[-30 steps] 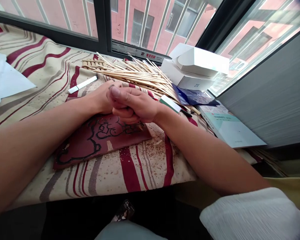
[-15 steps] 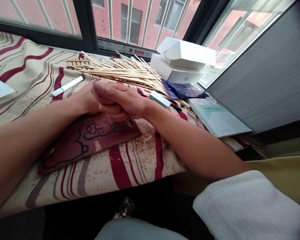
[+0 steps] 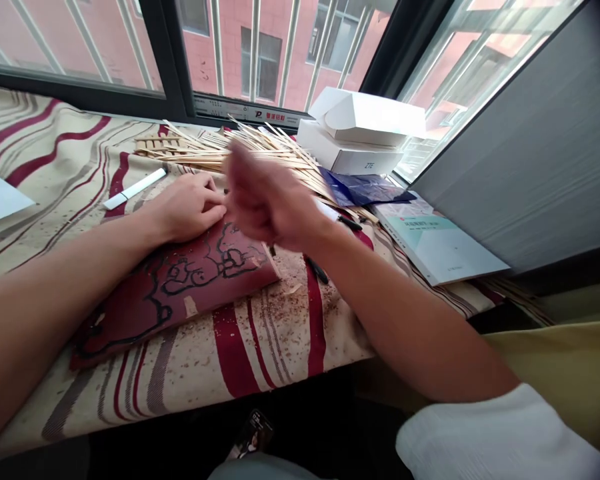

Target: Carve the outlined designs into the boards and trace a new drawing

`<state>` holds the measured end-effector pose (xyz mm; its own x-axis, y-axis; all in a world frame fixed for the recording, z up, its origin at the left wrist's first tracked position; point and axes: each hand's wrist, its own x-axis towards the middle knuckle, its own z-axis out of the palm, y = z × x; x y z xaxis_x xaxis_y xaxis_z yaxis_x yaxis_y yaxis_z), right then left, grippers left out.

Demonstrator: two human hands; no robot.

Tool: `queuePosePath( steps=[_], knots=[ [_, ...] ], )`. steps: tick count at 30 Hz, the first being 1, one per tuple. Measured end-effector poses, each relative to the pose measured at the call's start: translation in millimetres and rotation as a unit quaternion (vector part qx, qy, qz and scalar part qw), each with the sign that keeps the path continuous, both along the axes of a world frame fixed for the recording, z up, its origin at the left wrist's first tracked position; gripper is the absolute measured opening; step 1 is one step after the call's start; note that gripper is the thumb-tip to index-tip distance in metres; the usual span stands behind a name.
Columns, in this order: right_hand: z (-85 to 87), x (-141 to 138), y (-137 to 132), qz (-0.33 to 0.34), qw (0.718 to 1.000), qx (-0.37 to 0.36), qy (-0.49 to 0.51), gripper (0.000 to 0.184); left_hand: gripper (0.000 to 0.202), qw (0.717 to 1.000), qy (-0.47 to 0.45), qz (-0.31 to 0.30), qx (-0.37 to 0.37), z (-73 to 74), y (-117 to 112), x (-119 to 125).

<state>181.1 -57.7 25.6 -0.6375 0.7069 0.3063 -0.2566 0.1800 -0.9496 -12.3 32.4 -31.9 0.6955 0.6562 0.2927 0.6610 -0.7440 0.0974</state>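
My left hand (image 3: pixel 187 209) rests on the striped cloth (image 3: pixel 215 353) at the top edge of a dark red sheet (image 3: pixel 180 293) drawn with thick black outlines. Its fingers are slightly curled and hold nothing I can see. My right hand (image 3: pixel 267 197) is blurred above the sheet's far corner, with curled fingers, and whether it holds anything is hidden. Behind both hands lies a heap of thin wooden sticks (image 3: pixel 260 152). A slim black tool (image 3: pixel 317 270) lies on the cloth to the right of the sheet, under my right forearm.
A white marker (image 3: pixel 135 189) lies left of my left hand. Stacked white boxes (image 3: pixel 350 157), a blue plastic wrapper (image 3: pixel 363 189) and a book (image 3: pixel 437 243) sit at the right. Sawdust covers the cloth. A window (image 3: pixel 270 53) and grey panel (image 3: pixel 530 147) bound the far side.
My hands were clasped and have come apart. My right hand has lifted and moved right, and my left hand now lies flat on the cloth. The black tool now shows on the cloth.
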Motion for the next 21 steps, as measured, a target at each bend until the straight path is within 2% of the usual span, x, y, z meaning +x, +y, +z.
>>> queuePosePath(
  steps=[1, 2, 4, 11, 15, 21],
  knots=[
    [4.7, 5.4, 0.0, 0.010, 0.999, -0.007, 0.046, 0.058, 0.049, 1.000, 0.013, 0.026, -0.002, 4.5, -4.7, 2.4],
    [8.0, 9.4, 0.4, -0.025, 0.995, -0.008, 0.098, 0.057, 0.049, 0.999, 0.018, 0.037, -0.015, 8.5, -8.8, 4.7],
    [8.3, 11.3, 1.5, -0.027, 0.993, -0.006, 0.115, 0.059, 0.048, 0.998, 0.024, 0.043, -0.025, 14.2, -14.9, 8.6],
    [-21.4, -12.6, 6.7, -0.082, 0.993, 0.033, 0.078, 0.057, 0.038, 0.999, 0.031, 0.027, -0.020, 17.5, -18.6, 10.4],
    [-21.9, -12.3, 7.2, -0.100, 0.991, 0.019, 0.082, 0.054, 0.042, 0.999, 0.037, 0.013, -0.019, 16.9, -17.7, 9.1],
    [-20.9, -11.2, 6.8, -0.084, 0.994, 0.005, 0.070, 0.057, 0.041, 1.000, 0.020, 0.007, -0.012, 12.0, -13.0, 9.1]
  ],
)
